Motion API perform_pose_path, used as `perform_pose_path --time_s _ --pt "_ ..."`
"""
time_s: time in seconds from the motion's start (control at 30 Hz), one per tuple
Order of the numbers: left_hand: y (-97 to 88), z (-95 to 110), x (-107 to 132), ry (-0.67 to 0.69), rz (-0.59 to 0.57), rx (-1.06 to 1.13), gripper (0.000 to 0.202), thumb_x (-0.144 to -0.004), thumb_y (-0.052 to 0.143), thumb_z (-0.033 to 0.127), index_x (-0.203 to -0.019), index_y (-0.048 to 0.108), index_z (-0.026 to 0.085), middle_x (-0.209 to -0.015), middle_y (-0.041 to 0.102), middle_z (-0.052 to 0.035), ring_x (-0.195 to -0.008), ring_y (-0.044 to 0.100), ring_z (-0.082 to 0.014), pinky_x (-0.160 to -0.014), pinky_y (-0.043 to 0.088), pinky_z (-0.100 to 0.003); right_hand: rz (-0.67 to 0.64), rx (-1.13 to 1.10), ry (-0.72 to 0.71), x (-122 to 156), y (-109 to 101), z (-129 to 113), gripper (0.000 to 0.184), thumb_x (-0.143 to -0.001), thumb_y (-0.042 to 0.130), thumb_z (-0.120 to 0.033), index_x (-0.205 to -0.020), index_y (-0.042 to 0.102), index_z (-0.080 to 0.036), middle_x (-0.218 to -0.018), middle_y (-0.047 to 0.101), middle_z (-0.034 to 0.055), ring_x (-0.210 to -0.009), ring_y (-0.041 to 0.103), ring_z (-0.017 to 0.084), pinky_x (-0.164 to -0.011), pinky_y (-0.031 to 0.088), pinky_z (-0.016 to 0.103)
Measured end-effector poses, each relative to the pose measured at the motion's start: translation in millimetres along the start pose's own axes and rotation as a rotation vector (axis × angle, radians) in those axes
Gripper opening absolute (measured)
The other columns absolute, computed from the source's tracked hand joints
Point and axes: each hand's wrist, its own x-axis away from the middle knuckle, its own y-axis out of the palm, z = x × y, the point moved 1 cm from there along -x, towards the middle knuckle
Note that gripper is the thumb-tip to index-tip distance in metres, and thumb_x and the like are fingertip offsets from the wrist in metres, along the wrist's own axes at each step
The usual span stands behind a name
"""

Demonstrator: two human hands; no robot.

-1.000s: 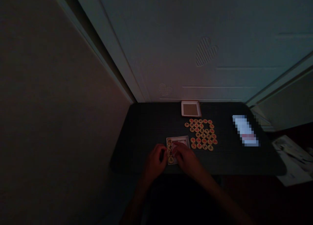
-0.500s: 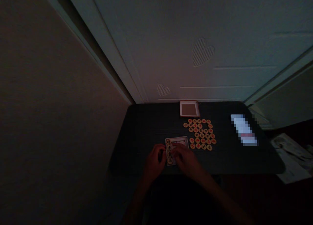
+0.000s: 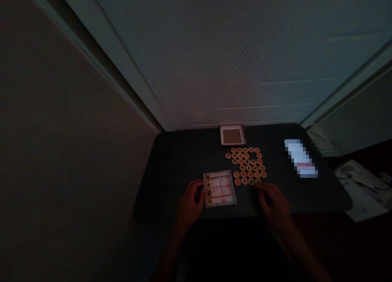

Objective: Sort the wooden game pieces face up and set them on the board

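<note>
A small white box [image 3: 221, 189] with a red grid inside lies near the front of the dark table [image 3: 177, 163]. Several round wooden discs [image 3: 208, 189] fill its left column. My left hand [image 3: 190, 202] rests against the box's left edge, fingers curled on it. My right hand [image 3: 272, 202] sits to the right of the box, its fingertips at the lowest row of a cluster of several round discs [image 3: 247, 165] with red and dark marks. Its fingers are curled; in the dim light I cannot see whether they hold a disc.
The box's lid [image 3: 232, 135] lies upside down at the table's far edge, by a pale door with heart cut-outs. A blurred white object [image 3: 300, 158] lies at the right of the table. Papers [image 3: 358, 188] lie on the floor at the right.
My right hand has left the box and moved right to the lower edge of the loose discs. The box's red grid is now uncovered. My left hand stays at the box.
</note>
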Motion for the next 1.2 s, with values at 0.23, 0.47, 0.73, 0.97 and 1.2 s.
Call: perform_pose_path --time_s 0.23,0.47,0.73,0.97,1.2 --pt "-0.6 3 -2 -0.017 0.006 0.009 0.026 -0.099 0.053 0.031 -0.122 0.062 0.024 -0.126 0.066 -0.0074 -0.071 0.062 -0.0135 -0.075 0.055 -0.031 0.036 0.105 0.029 7 -3 30 0.023 -0.094 0.058 -0.034 -0.112 0.070 -0.025 -0.109 0.071 0.0091 -0.103 0.067 0.027 -0.095 0.056 0.048" --pt "1.0 -2 -1 -0.007 -0.009 -0.011 0.032 -0.098 0.054 0.031 -0.129 0.062 0.026 -0.139 0.063 -0.0080 -0.078 0.068 -0.0155 -0.079 0.059 -0.033 0.035 0.107 0.010 6 2 31 0.025 -0.095 0.059 -0.037 -0.114 0.070 -0.026 -0.111 0.070 0.0092 -0.103 0.067 0.026 -0.094 0.056 0.047" --pt "1.6 -4 -1 0.022 -0.023 -0.023 0.033 -0.099 0.053 0.030 -0.130 0.063 0.028 -0.143 0.061 -0.0060 -0.109 0.069 -0.0215 -0.094 0.058 -0.038 0.016 0.120 -0.019 7 5 36 0.028 -0.096 0.058 -0.034 -0.121 0.069 -0.028 -0.120 0.067 0.0095 -0.109 0.064 0.026 -0.097 0.055 0.049" --pt "1.3 -3 -1 0.013 -0.039 -0.027 0.032 -0.100 0.053 0.031 -0.130 0.064 0.028 -0.144 0.061 -0.0054 -0.113 0.068 -0.0217 -0.098 0.056 -0.039 0.016 0.119 -0.014 5 6 37 0.028 -0.096 0.058 -0.035 -0.120 0.070 -0.028 -0.119 0.067 0.0095 -0.108 0.064 0.027 -0.095 0.055 0.049" --pt "0.8 -2 -2 0.026 -0.032 -0.034 0.031 -0.100 0.052 0.032 -0.128 0.065 0.028 -0.142 0.062 -0.0055 -0.116 0.067 -0.0218 -0.100 0.056 -0.039 0.004 0.116 -0.010 5 6 38 0.027 -0.096 0.059 -0.034 -0.120 0.070 -0.027 -0.118 0.067 0.0093 -0.107 0.064 0.026 -0.096 0.054 0.048"
